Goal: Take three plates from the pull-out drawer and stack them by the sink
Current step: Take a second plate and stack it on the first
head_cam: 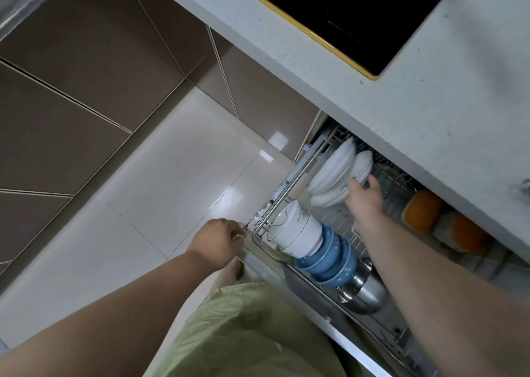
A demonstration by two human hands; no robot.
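Note:
The pull-out drawer [289,181], a wire rack under the counter, stands open. White plates [329,167] stand on edge in its far part. My right hand [365,197] reaches into the rack, its fingers closed around the rim of the nearest white plate [362,164]. My left hand [218,240] grips the front corner of the drawer frame. The sink is out of view.
Stacked white bowls [298,233], blue bowls [329,257] and steel bowls [364,290] lie in the drawer's near part. Orange-lidded containers [424,210] sit deeper inside. Above are the pale counter [430,104] and a black hob [358,12]. Glossy floor tiles [172,190] spread to the left.

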